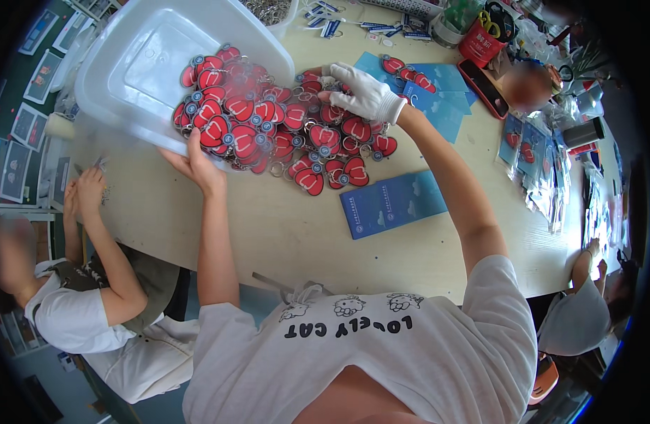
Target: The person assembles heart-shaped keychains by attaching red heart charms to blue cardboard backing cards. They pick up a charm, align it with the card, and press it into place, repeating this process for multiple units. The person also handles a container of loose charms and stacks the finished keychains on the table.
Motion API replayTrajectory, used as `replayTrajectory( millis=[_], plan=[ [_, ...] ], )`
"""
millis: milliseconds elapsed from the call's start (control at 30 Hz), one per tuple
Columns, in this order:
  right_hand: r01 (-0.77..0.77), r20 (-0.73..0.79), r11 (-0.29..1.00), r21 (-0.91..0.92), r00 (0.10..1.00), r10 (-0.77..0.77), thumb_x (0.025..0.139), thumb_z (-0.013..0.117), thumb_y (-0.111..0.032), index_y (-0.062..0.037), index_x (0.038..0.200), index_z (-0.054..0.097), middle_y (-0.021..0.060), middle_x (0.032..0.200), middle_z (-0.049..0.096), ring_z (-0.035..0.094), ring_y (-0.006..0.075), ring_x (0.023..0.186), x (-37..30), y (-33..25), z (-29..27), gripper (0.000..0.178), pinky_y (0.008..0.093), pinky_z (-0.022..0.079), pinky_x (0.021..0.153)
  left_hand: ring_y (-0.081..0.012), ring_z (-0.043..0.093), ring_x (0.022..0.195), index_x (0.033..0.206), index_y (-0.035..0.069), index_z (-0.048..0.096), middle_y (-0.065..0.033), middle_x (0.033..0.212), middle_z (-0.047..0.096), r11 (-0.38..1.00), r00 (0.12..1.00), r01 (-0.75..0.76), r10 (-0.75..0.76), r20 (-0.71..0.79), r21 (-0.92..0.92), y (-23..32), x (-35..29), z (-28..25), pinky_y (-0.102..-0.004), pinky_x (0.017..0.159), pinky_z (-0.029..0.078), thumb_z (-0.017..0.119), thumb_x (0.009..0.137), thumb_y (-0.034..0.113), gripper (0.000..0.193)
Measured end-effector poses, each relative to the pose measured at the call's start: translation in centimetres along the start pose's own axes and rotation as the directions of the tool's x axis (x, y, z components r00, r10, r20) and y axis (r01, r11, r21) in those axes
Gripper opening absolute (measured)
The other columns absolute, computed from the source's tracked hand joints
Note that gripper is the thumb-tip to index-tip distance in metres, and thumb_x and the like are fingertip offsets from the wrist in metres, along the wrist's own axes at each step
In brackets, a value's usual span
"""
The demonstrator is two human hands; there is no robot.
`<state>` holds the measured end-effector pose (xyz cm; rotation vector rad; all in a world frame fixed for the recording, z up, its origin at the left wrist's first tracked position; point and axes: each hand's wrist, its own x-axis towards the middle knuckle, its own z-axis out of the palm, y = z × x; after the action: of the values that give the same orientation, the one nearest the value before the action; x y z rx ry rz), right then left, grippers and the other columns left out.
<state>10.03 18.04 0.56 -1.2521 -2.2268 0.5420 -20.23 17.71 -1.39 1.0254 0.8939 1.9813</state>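
Note:
A white plastic bin (138,106) is tilted toward the table, and red keychains (243,134) with metal rings and small blue round tags spill over its near right side into a pile. My bare left hand (198,169) grips the bin's near edge, the thumb up against the keychains. My right hand (364,93) wears a white glove with some fingertips bare. Its fingers are stretched out over the far right side of the pile, touching the keychains. Just right of the pile's near end lies a blue printed card (394,203).
Light-blue cards (441,99) with a few keychains on them lie right of my glove. Beyond are a phone (483,88), a red pen holder (482,44) and bagged keychains (540,159). One person (92,297) sits at left, another (575,318) at right.

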Motion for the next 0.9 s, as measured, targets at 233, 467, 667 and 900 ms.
replayTrajectory(
  millis=[233,467,667,900],
  plan=[
    [0.071,-0.221,0.962,0.264,0.975,-0.011,0.088,0.059,-0.048,-0.0017,0.134,0.039,0.0212,0.138,0.041,0.046,0.0334,0.125,6.7,-2.4,4.8,0.068,0.0391,0.039,0.103,-0.0368,0.035,0.133,0.14,-0.012,0.026,-0.0251,0.144,0.033,0.797,0.844,-0.533,0.482,0.234,0.284,-1.0,-0.8,0.2,-0.0469,0.109,0.028,0.053,0.076,-0.005,0.069],
    [0.05,-0.312,0.952,0.303,0.949,0.05,0.086,0.059,-0.056,0.0006,0.141,0.033,0.0254,0.139,0.04,0.038,0.0365,0.131,8.9,-0.5,7.3,0.083,0.0391,0.033,0.108,-0.0389,0.036,0.132,0.137,-0.013,0.03,-0.0269,0.142,0.035,0.661,0.737,-0.675,0.592,0.326,0.328,-1.9,0.9,0.4,-0.0476,0.109,0.028,0.048,0.077,-0.008,0.063],
    [0.09,-0.325,0.948,0.305,0.945,0.015,0.088,0.06,-0.049,-0.0035,0.136,0.042,0.0242,0.132,0.048,0.043,0.0364,0.126,9.0,-0.4,7.1,0.069,0.0396,0.036,0.105,-0.0515,0.029,0.133,0.133,0.001,0.045,-0.0372,0.143,0.026,0.484,0.595,-0.804,0.666,0.451,0.346,-3.3,0.9,-1.4,-0.0538,0.106,0.027,0.049,0.077,-0.006,0.056],
    [0.034,-0.196,0.964,0.265,0.98,0.019,0.09,0.058,-0.045,-0.0036,0.135,0.042,0.0223,0.126,0.052,0.046,0.0359,0.124,8.0,0.3,6.1,0.063,0.0406,0.037,0.103,-0.0536,0.028,0.132,0.142,0.009,0.032,-0.0379,0.143,0.024,0.323,0.436,-0.895,0.774,0.459,0.306,-2.4,1.8,-1.1,-0.0602,0.104,0.027,0.049,0.081,-0.005,0.066]
  ],
)
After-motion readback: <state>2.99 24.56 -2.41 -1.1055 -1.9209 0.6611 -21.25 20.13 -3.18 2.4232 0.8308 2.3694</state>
